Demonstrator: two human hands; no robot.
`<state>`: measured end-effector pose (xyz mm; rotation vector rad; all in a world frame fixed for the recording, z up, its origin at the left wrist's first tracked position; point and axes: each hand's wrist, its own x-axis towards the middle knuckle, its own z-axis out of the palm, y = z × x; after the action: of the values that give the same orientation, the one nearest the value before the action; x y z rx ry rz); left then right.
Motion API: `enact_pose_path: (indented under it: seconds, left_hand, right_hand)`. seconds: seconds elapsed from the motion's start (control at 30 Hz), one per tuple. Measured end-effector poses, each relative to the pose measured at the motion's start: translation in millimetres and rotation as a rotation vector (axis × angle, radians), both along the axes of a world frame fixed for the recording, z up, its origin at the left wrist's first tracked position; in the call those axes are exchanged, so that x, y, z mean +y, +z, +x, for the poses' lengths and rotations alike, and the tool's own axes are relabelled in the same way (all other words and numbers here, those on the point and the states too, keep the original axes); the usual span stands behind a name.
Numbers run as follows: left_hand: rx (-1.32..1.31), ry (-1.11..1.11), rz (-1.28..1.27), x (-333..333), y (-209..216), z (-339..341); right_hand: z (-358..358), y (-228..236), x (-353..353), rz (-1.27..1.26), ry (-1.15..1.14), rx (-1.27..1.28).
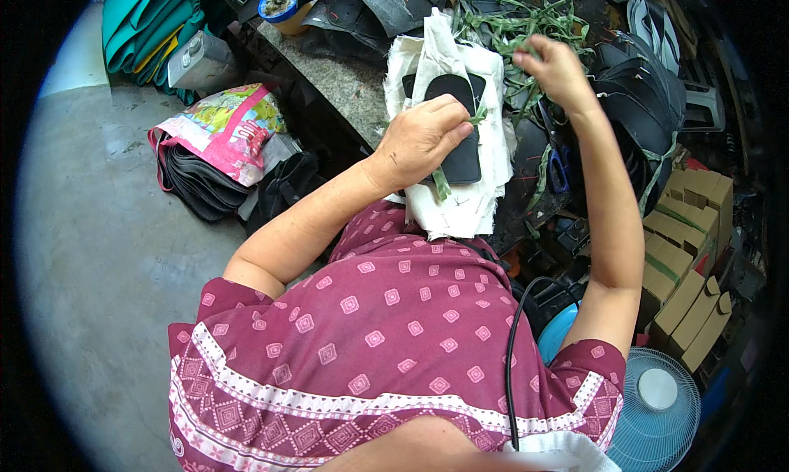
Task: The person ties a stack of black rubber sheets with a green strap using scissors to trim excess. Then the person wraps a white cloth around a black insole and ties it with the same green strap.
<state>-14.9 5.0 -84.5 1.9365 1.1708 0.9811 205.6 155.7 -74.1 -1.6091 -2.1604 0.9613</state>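
Note:
My left hand (423, 139) is closed around a narrow green strip (442, 184); one end hangs below the fist and a short bit shows by the thumb. It rests over a flat black piece with a rounded end (467, 161). Under that lies a stack of white cloth (485, 197) with frayed edges, close in front of my body. Off to the right, my right hand (563, 73) is raised with fingers and thumb drawn together, at the edge of a tangled pile of green strips (526, 20). What it pinches is not clear.
Scissors with blue handles (559, 170) lie right of the cloth. Black curved pieces (637, 86) are heaped beyond them. Cardboard boxes (674, 258) and a fan (657, 406) stand at the right. At left are a pink bag (238, 139), a metal can (204, 61) and a blue-rimmed tub (283, 10).

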Motion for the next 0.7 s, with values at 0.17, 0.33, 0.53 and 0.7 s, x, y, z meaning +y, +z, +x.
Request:
enact_pose_path:
  seconds: [0.17,0.33,0.53,0.7]
  left_hand:
    - [0.022,-0.001,0.05,1.5,-3.2,-0.4]
    - [0.016,-0.043,0.111,-0.3,-3.9,2.9]
    - [-0.021,0.001,0.035,6.0,-9.7,1.5]
    - [-0.199,0.052,-0.154,10.9,-13.7,-7.2]
  right_hand:
    - [-35.9,99.8,-37.8,-0.111,0.284,0.311]
    - [-112.5,139.2,-38.8,0.083,0.436,0.057]
    - [-162.7,129.2,-33.9,0.102,0.85,0.17]
    - [-126.3,107.8,-40.3,0.472,0.464,0.389]
